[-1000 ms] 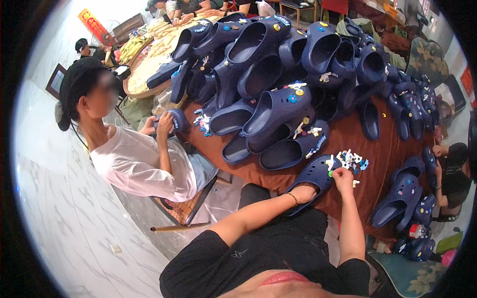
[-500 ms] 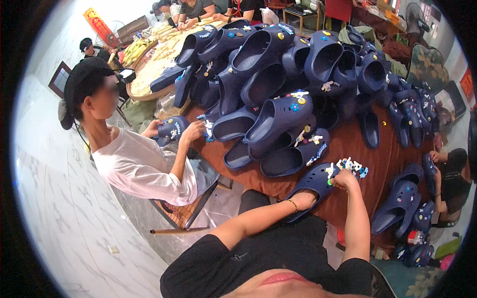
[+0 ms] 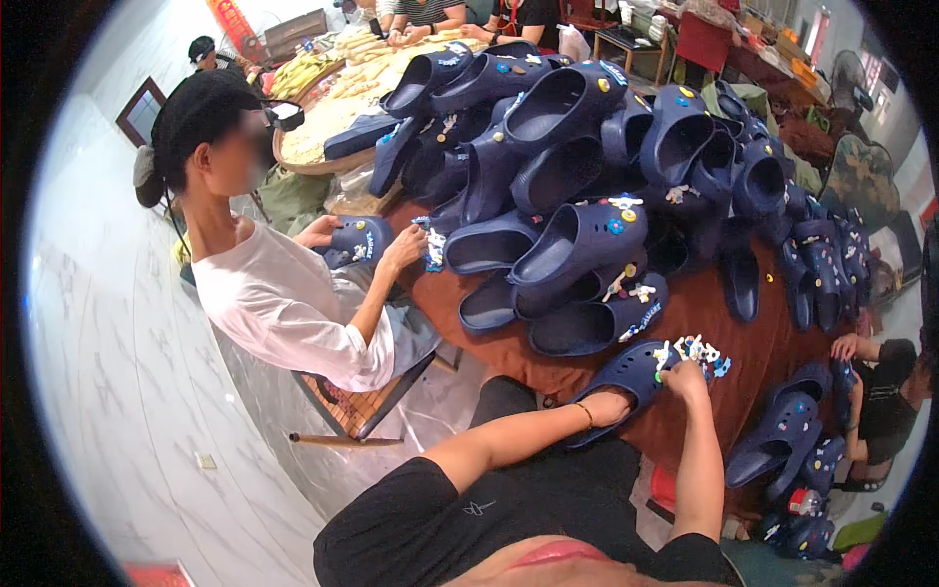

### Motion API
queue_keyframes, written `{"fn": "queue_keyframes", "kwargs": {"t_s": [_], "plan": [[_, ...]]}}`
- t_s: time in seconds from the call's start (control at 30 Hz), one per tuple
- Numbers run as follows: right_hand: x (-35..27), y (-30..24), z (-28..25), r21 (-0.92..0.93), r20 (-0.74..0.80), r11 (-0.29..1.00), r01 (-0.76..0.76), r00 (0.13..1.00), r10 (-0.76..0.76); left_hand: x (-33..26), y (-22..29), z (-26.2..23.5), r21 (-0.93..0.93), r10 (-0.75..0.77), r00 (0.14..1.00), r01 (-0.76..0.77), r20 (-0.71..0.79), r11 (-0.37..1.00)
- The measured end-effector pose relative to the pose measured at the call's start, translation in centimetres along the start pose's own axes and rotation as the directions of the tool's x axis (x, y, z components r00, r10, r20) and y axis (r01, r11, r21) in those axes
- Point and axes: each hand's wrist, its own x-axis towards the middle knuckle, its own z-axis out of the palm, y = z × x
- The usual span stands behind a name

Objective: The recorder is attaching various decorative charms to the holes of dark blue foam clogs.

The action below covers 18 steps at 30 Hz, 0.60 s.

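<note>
A navy blue clog (image 3: 631, 372) with holes in its upper lies at the table's near edge, its toe pointing away to the right. My left hand (image 3: 608, 407) reaches inside it through the foot opening and holds it; the fingertips are hidden. My right hand (image 3: 685, 380) is closed over the clog's upper, thumb and finger pinched at a small green charm (image 3: 660, 376). A white figure charm (image 3: 662, 352) sits on the upper beside my fingers. Just beyond my right hand is a cluster of white and blue charms (image 3: 702, 354).
A big heap of navy clogs (image 3: 558, 176) covers the brown-clothed table (image 3: 548, 377). More clogs (image 3: 782, 426) lie at the right, near another person's hands (image 3: 853, 357). At the left a seated person in white (image 3: 293, 284) works on a clog. Behind stands a corn-filled basket (image 3: 293, 161).
The view has shifted, so the scene sits lower and further right. My hands stay on the same clog, the right still pinched at its upper. The person at left keeps hold of a clog.
</note>
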Motion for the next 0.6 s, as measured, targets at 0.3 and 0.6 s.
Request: {"fn": "queue_keyframes", "kwargs": {"t_s": [0.3,0.6], "plan": [[-0.9,3.2,-1.4,0.135,-0.474,0.965,-0.223,0.841,0.261,-0.9,0.0,0.7,-0.006,0.076,0.99,-0.077,-0.117,0.997],[-1.3,8.1,1.7,0.228,-0.445,0.949,-0.219,0.843,0.301,0.2,2.6,-0.2,0.285,0.068,0.95,-0.159,0.304,0.945]]}}
